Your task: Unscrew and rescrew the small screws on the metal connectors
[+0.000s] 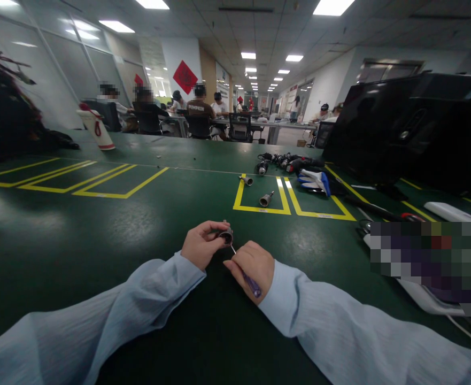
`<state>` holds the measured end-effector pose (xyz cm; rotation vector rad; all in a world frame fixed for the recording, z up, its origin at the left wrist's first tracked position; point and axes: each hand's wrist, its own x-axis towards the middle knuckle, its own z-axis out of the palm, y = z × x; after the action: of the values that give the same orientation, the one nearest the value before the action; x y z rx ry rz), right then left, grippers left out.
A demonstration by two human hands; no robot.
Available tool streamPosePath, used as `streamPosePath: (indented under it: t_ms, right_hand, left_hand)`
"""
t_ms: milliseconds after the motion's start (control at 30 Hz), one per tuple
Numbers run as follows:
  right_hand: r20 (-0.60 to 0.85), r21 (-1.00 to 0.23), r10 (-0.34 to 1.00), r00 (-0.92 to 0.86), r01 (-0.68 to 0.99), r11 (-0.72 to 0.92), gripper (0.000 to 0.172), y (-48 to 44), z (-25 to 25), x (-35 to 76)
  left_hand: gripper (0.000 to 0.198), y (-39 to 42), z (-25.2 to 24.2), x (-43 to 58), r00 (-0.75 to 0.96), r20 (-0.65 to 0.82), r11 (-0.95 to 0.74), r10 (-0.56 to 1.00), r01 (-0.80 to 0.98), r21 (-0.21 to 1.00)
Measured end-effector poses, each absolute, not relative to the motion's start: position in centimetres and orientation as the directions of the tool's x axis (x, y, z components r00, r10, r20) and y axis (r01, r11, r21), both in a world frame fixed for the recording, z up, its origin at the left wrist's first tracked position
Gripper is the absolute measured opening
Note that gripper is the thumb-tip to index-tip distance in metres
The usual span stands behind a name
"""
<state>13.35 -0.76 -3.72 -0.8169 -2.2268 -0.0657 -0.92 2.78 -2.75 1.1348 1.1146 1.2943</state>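
Note:
My left hand [203, 243] is closed around a small metal hole saw [226, 235], its round open end turned toward me. In my right hand [254, 267] is a screwdriver [253, 286] with a translucent purple handle. Its thin metal shaft slants up to the hole saw's rim; whether the tip touches it I cannot tell. Farther off, a second hole saw [265, 200] lies on its side inside a yellow taped square. Behind that one, a smaller hole saw [246, 181] rests on the square's left tape line.
Both forearms are over a green table [147, 224] marked with yellow tape. Toward the back right lie a blue and white glove [314, 182] and a tool with a black chuck [262, 168]. Dark monitors [403, 117] stand at right, a paper cup [97, 128] at left. Several people sit beyond.

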Motion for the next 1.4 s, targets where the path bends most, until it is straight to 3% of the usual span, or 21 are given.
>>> streamPosePath:
  t_ms: [300, 467, 600, 800, 1000, 1400]
  right_hand:
    - [0.669, -0.195, 0.528, -0.523, 0.562, 0.804, 0.029, -0.7, -3.5, 13.4]
    - [0.643, -0.267, 0.546, -0.537, 0.511, 0.817, 0.023, -1.3, -3.0, 13.8]
    - [0.632, -0.297, 0.508, -0.585, 0.423, 0.856, 0.020, -2.1, -2.8, 14.5]
    - [0.574, -0.358, 0.515, -0.637, 0.370, 0.857, 0.017, -4.2, -3.0, 16.4]
    - [0.530, -0.394, 0.537, -0.656, 0.370, 0.841, 0.016, -5.2, -3.3, 18.1]
    - [0.533, -0.321, 0.488, -0.691, 0.369, 0.872, 0.020, -4.5, -3.5, 18.1]
  left_hand:
    - [0.022, 2.5, -2.5, -0.7, -0.027, 0.024, -0.027, 0.999, -0.105, 0.994]
    - [0.025, 4.6, -3.3, -1.4, -0.082, 0.077, -0.084, 0.994, -0.091, 0.992]
    - [0.021, 9.0, -3.9, -3.9, -0.293, 0.217, -0.193, 0.931, 0.108, 0.975]
    - [0.013, 15.0, -2.6, -9.1, -0.461, 0.347, -0.168, 0.817, 0.385, 0.907]
    - [0.024, 18.8, -1.9, -11.8, -0.403, 0.433, -0.126, 0.807, 0.598, 0.791]
    - [0.033, 21.1, -2.0, -13.2, -0.333, 0.367, 0.039, 0.869, 0.784, 0.620]
